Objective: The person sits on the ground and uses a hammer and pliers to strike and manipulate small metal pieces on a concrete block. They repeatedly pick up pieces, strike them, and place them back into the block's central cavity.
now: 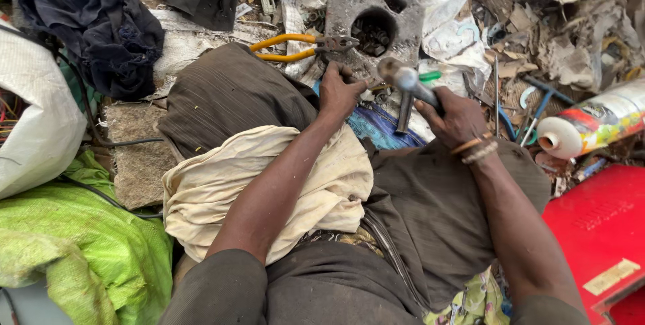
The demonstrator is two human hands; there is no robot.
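My right hand [455,118] grips a hammer [401,77] by its handle, its metal head raised just right of my left hand. My left hand [340,90] presses down on small metal pieces on the ground, fingers curled; what it holds is hidden. Just beyond it lies a grey cast-metal housing [376,12] with a round hole. Yellow-handled pliers [295,47] lie to the left of that housing. A cream cloth [222,184] is draped over my lap.
A white sack [33,130] with wires and a green sack [80,244] sit at left, dark clothes [101,22] behind. At right lie a spray can [591,123], a red box [598,231] and torn paper scrap [564,36].
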